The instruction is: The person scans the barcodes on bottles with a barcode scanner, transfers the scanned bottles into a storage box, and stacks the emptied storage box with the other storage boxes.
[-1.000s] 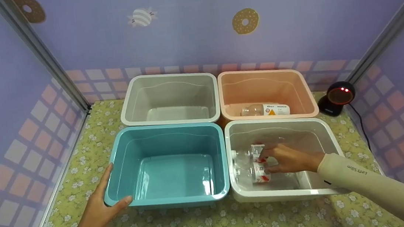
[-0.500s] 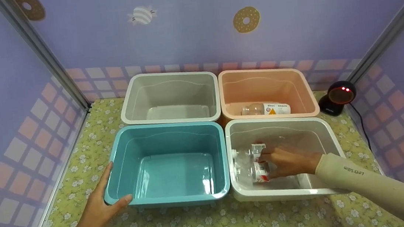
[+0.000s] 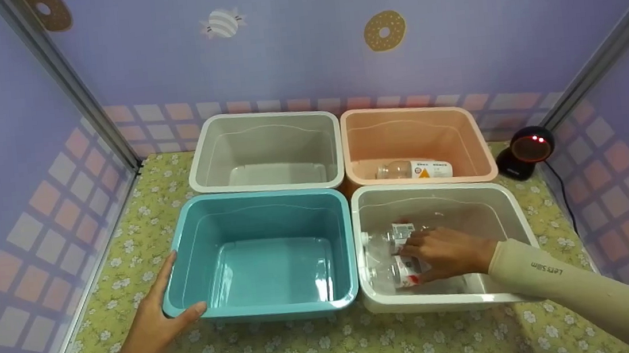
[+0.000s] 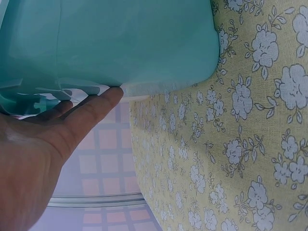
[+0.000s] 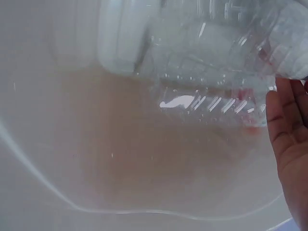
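My left hand [image 3: 150,319] rests at the near left corner of the teal bin [image 3: 270,310]. Its thumb touches the front rim, and the fingers lie fairly straight along the outer side, as the left wrist view [image 4: 82,120] also shows. Inside the white bin [image 3: 447,300] at the right, two clear plastic bottles with red and white labels lie on their sides, caps to the left. My right hand [image 3: 443,253] grips the nearer bottle [image 3: 407,271] from above, fingers on its far side and thumb on the near side. The farther bottle [image 3: 402,234] lies just beyond the fingers.
Behind stand a grey bin [image 3: 265,146] and a peach bin [image 3: 413,126], the latter with a labelled clear bottle [image 3: 429,169] lying in it. A black scanner [image 3: 525,150] with red lights and a cable is at the right. Flowered cloth [image 3: 285,352] covers the table; patterned walls enclose it.
My right hand has come down over the nearer bottle, its fingers passing between the two bottles. That bottle has turned slightly. My left hand stays at the teal bin's corner.
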`<state>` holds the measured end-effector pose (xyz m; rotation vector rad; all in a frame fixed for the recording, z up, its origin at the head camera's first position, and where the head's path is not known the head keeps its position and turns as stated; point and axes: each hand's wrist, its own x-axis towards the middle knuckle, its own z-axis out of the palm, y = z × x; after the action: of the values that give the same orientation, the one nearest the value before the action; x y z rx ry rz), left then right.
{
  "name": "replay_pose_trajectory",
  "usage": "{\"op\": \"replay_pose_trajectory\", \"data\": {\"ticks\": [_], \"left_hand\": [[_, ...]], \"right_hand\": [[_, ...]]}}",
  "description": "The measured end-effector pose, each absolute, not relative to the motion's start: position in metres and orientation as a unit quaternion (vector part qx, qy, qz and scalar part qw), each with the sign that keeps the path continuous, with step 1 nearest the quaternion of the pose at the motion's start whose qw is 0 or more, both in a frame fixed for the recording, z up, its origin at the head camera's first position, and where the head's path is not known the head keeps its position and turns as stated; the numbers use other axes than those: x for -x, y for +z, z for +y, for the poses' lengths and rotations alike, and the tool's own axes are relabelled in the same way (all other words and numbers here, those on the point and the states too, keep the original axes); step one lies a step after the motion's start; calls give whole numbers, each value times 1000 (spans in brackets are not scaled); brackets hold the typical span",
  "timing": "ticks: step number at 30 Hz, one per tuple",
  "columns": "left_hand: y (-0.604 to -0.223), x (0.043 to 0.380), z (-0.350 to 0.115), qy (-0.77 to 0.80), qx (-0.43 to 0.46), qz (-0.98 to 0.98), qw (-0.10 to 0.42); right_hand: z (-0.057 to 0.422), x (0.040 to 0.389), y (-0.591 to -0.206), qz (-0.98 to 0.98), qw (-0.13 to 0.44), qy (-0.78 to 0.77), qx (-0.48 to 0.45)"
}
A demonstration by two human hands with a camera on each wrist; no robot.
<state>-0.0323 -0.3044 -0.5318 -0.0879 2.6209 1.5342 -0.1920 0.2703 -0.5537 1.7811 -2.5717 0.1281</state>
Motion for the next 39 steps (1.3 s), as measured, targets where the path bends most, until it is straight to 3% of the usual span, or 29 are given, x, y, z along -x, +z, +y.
{"op": "replay_pose_trajectory", "data": {"ticks": [7, 17, 39], "left_hand": [[-532, 32, -303, 504, 31, 862, 50], [-532, 32, -304, 509, 28, 859, 48], [-531, 32, -304, 506, 32, 860, 54]], "right_hand": [[272, 194, -554, -811, 18, 36, -583], [276, 196, -539, -835, -45, 82, -542], [288, 201, -500, -841, -48, 207, -497]]}}
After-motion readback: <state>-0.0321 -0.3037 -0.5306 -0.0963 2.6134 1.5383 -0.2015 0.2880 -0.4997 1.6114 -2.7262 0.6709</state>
